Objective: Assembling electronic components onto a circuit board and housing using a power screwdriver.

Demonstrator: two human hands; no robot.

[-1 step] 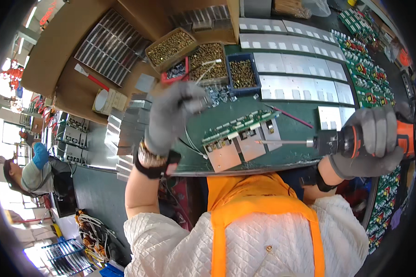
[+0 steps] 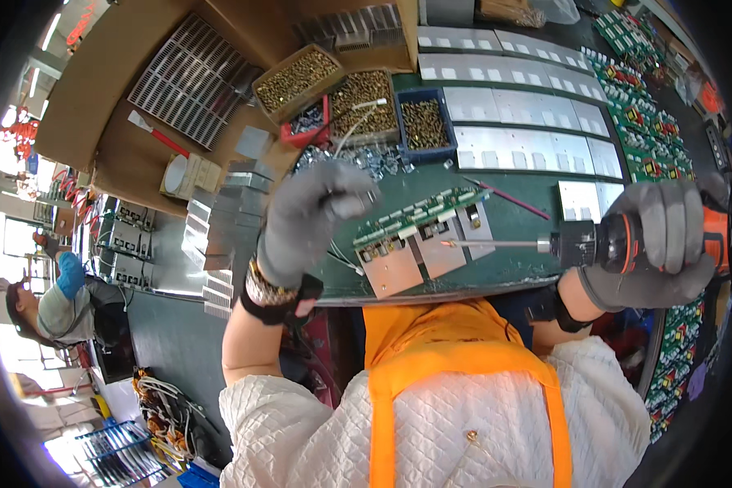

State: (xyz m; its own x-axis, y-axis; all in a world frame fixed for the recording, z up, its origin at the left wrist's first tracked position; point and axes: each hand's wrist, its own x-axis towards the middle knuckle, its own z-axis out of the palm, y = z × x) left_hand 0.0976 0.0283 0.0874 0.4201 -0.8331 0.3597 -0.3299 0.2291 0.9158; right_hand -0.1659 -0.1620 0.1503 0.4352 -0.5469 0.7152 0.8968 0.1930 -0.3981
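My left hand (image 2: 313, 207), in a grey glove, is raised left of the circuit board with fingers pinched on a small shiny metal piece (image 2: 372, 196). In my right gloved hand (image 2: 659, 244) is an orange and black power screwdriver (image 2: 618, 244). Its long bit points left, and the coppery tip (image 2: 449, 243) hovers over the metal plates; whether a screw sits on it I cannot tell. The green circuit board (image 2: 419, 215) lies near the bench's front edge, joined to several flat metal plates (image 2: 392, 270) with black components on them.
Behind are bins of brass-coloured screws (image 2: 297, 80), a blue bin (image 2: 424, 126) and loose metal clips (image 2: 386, 161). Rows of metal plates (image 2: 525, 150) and more circuit boards (image 2: 651, 134) lie to the right. A purple pen-like stick (image 2: 512, 199) lies beyond the board. Another person (image 2: 53, 301) is far left.
My left hand has come down a little from beside the clips toward the board, fingers still pinched. The screwdriver's tip has moved slightly left and up.
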